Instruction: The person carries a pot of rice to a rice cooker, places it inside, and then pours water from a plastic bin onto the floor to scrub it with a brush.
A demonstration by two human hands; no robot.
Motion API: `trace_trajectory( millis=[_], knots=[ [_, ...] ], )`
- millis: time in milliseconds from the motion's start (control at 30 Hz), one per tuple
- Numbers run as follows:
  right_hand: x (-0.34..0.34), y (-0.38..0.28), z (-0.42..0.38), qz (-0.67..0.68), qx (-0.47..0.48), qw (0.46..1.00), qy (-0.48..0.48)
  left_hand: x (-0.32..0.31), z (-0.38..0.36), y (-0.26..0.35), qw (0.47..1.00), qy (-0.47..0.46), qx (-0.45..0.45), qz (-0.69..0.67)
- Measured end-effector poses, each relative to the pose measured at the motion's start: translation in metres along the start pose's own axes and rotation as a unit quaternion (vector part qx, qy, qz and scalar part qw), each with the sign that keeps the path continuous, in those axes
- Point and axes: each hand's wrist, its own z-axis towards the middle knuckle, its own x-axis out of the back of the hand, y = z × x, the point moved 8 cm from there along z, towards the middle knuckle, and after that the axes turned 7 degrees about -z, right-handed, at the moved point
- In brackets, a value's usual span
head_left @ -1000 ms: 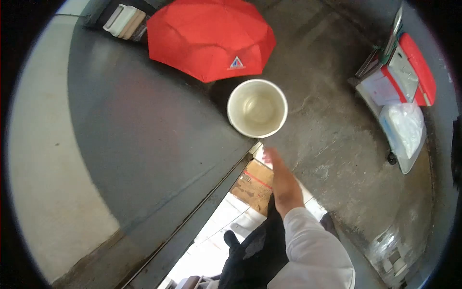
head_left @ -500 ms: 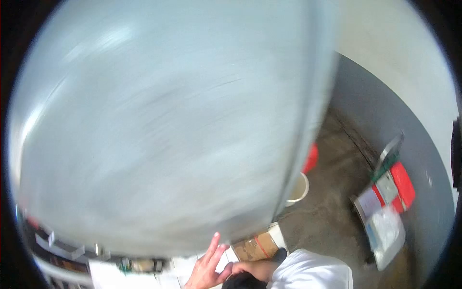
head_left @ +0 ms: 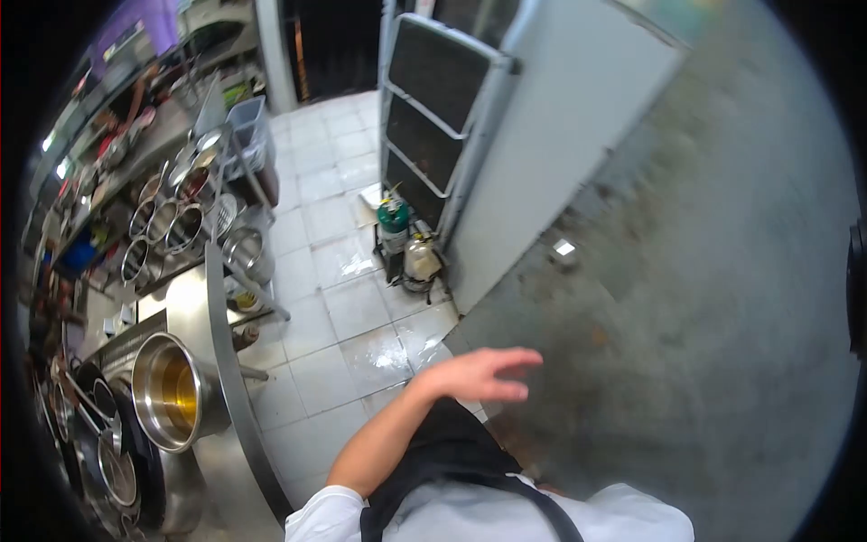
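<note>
Nearest: black apron [head_left: 452, 452] over a white shirt at the bottom edge. From there the bare left forearm runs up and to the right. The left hand [head_left: 479, 375] is open and flat, fingers spread a little and pointing right, holding nothing and touching nothing. The right hand is out of frame.

The hand hangs over the line where the wet white tile floor [head_left: 316, 361] meets grey concrete [head_left: 686, 316]. The closest large object is the grey door [head_left: 560, 154], whose lower corner sits just beyond the fingertips, with a clear gap between them.

Judgement: the arm looks to be out for balance at the threshold. The tiles shine with water (slip risk), so short, flat steps and a free palm facing the door edge seem sound.

Left, near: a large steel pot [head_left: 172, 390] of yellowish liquid on the steel counter [head_left: 194, 307].

Further: a green-topped gas bottle [head_left: 393, 217] stands at the door's foot.

Far left: a row of pans [head_left: 167, 221].
</note>
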Motion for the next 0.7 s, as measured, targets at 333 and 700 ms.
trace_trajectory(
  millis=[333,700],
  knots=[
    [0.076,-0.536,0.097,-0.377,0.328,0.859,0.109,0.224,-0.37,-0.417,0.659,0.546,0.507,-0.107],
    [0.161,-1.231,-0.281,-0.024,0.665,0.745,0.052,0.405,-0.437,-0.431,0.447,0.693,0.406,-0.394]
  ],
)
